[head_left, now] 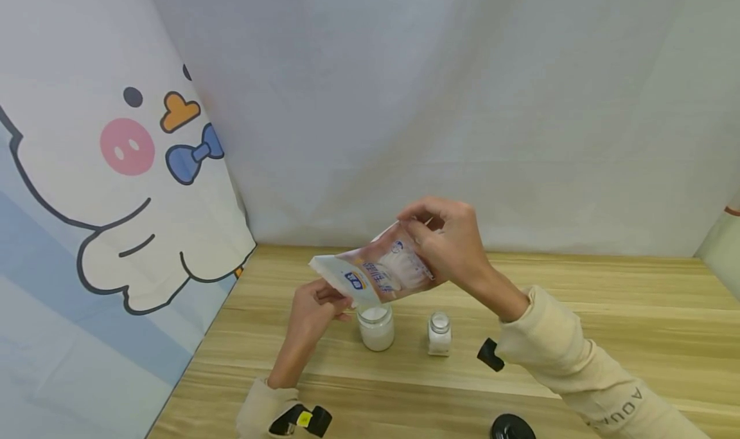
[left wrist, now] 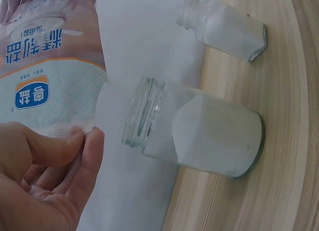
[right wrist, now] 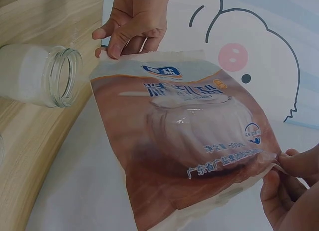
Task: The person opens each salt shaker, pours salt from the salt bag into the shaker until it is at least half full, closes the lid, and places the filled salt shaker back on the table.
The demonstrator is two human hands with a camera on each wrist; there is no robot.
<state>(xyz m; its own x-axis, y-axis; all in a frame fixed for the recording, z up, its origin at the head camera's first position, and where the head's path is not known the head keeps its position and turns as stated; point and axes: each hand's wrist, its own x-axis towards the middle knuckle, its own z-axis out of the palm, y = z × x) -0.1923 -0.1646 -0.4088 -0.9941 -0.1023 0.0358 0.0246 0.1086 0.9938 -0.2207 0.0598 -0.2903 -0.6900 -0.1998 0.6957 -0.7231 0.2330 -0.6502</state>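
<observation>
A printed bag of salt [head_left: 384,268] hangs tilted above the table, held between both hands. My left hand [head_left: 312,313] pinches its lower, pale end between thumb and fingers. Higher up and to the right, my right hand [head_left: 453,240] grips the raised brown end by a corner. Just below the lower end stands a wide glass jar [left wrist: 209,131], open at the top and largely filled with white salt. In the right wrist view, the bag's pale corner is right by the jar's mouth.
A smaller square glass bottle [head_left: 439,339] holding white grains stands uncapped to the right of the jar. Nearer the front lies a round black lid [head_left: 511,428]. Behind the wooden table [head_left: 624,323] hangs a pale cloth [head_left: 462,105], with a cartoon-printed one [head_left: 63,137] at left.
</observation>
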